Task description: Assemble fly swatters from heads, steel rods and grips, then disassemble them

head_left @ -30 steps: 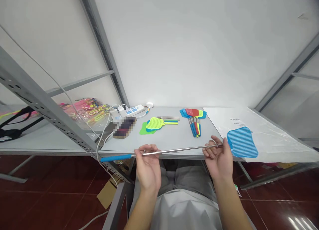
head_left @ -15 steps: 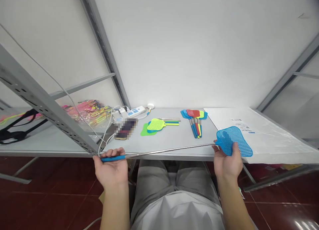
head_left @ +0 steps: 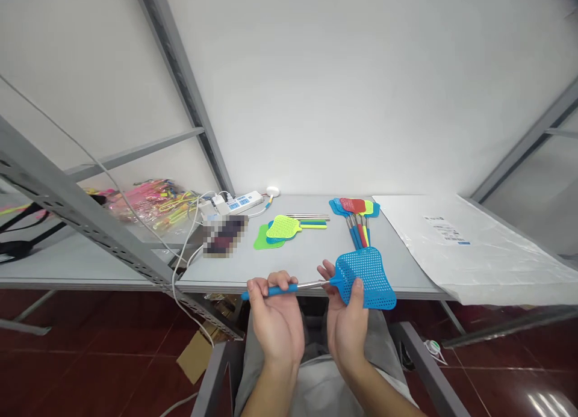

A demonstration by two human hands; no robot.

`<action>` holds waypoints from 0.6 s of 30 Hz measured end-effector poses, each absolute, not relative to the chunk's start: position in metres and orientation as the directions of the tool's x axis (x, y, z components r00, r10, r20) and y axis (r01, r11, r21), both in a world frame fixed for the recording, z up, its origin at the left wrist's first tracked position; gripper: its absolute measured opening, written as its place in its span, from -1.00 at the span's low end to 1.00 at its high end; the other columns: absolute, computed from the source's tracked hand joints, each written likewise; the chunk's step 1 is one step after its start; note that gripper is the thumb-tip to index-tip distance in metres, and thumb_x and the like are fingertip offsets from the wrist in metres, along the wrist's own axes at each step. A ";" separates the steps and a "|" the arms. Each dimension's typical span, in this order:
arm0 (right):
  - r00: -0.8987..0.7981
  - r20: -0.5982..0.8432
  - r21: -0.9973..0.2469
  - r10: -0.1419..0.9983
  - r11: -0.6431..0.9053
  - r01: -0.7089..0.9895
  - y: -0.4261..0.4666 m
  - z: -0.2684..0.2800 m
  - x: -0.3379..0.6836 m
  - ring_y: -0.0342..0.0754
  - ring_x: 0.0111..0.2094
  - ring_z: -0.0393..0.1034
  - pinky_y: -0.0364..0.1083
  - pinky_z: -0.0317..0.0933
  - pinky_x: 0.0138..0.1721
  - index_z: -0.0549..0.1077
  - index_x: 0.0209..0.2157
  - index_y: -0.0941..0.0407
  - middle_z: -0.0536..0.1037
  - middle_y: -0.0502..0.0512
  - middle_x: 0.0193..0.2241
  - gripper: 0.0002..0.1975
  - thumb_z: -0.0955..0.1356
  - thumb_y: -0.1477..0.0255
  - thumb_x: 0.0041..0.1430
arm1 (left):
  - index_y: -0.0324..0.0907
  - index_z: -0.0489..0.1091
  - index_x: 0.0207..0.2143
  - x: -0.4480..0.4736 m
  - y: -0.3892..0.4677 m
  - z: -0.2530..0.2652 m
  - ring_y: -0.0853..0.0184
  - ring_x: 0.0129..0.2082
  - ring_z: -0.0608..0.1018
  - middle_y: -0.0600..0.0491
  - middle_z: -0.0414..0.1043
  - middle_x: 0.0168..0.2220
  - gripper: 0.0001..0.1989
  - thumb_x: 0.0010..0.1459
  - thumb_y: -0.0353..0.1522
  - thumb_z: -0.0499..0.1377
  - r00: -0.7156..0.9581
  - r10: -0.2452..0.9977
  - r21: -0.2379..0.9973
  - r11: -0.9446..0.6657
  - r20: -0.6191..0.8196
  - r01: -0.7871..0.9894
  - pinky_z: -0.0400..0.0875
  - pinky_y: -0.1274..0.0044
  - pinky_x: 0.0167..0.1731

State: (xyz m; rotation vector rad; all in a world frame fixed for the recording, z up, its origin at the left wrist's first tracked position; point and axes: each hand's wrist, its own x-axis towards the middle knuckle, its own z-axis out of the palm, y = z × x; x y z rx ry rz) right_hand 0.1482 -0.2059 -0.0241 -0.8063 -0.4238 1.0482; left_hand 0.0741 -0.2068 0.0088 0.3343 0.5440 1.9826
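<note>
A blue fly swatter with a short length of metal rod showing lies across both hands, over the table's front edge. My left hand is closed round its blue grip. My right hand holds the swatter by its perforated head, thumb on the mesh and fingers behind it. Just beyond, several finished-looking swatters in blue, red and yellow lie stacked, handles toward me. To their left are loose yellow, blue and green swatter heads, coloured grips and thin metal rods.
A grey table stands against the wall. On it are a power strip, a pixelated dark object and white packaging with a label. Left, a metal post rises before bagged colourful items. A cardboard piece lies below.
My hands have come together from wide apart. The swatter's long metal rod has shortened, sliding in on itself, and the head has moved left toward the grip.
</note>
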 end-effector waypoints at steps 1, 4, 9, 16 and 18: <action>0.444 -0.067 -0.761 0.894 0.242 -0.602 -0.202 -0.023 0.151 0.07 -0.11 0.51 0.03 0.29 -0.11 0.43 -0.08 0.17 0.58 0.24 -0.09 -0.58 0.16 0.16 0.35 | -0.13 0.16 -0.47 0.072 -0.206 0.009 0.36 -0.38 0.37 0.12 0.25 -0.50 -0.68 0.32 -0.18 0.02 -0.457 0.890 0.524 -0.390 0.003 -0.757 0.35 0.48 -0.24; 0.402 -0.088 -0.769 0.911 0.195 -0.609 -0.193 -0.018 0.162 0.05 -0.23 0.54 0.05 0.31 -0.15 0.38 -0.03 0.17 0.59 0.24 -0.12 -0.58 0.18 0.14 0.33 | -0.14 0.22 -0.44 0.069 -0.201 0.001 0.35 -0.23 0.42 0.05 0.39 -0.29 -0.69 0.28 -0.16 0.08 -0.438 0.898 0.601 -0.335 -0.027 -0.725 0.34 0.53 -0.23; 0.240 0.067 -0.873 0.968 0.173 -0.455 -0.187 -0.018 0.180 -0.01 -0.24 0.50 0.00 0.29 -0.16 0.32 0.00 0.08 0.61 0.12 -0.25 -0.68 0.26 0.21 0.30 | -0.17 0.37 -0.33 0.085 -0.193 -0.030 0.50 -0.55 0.28 0.15 0.27 -0.48 -0.68 0.13 -0.10 0.24 -0.127 0.989 0.757 -0.023 -0.080 -0.653 0.21 0.64 -0.53; 0.386 0.178 -0.976 0.905 0.211 -0.044 -0.157 -0.022 0.242 -0.10 -0.46 0.34 -0.11 0.24 -0.33 0.37 -0.23 0.07 0.46 -0.04 -0.54 -0.74 0.28 0.16 0.27 | -0.23 0.44 -0.31 0.112 -0.167 -0.046 0.50 -0.62 0.31 0.14 0.31 -0.59 -0.60 0.02 -0.07 0.32 0.243 0.964 0.936 0.181 -0.108 -0.301 0.17 0.64 -0.60; 0.406 0.172 -0.984 0.897 0.140 0.108 -0.143 -0.015 0.260 -0.11 -0.48 0.29 -0.14 0.20 -0.41 0.42 -0.26 0.10 0.41 -0.04 -0.54 -0.71 0.32 0.15 0.21 | -0.23 0.43 -0.27 0.122 -0.157 -0.045 0.47 -0.63 0.36 0.08 0.39 -0.54 -0.55 0.03 -0.02 0.28 0.377 0.919 0.951 0.211 -0.114 -0.228 0.21 0.63 -0.62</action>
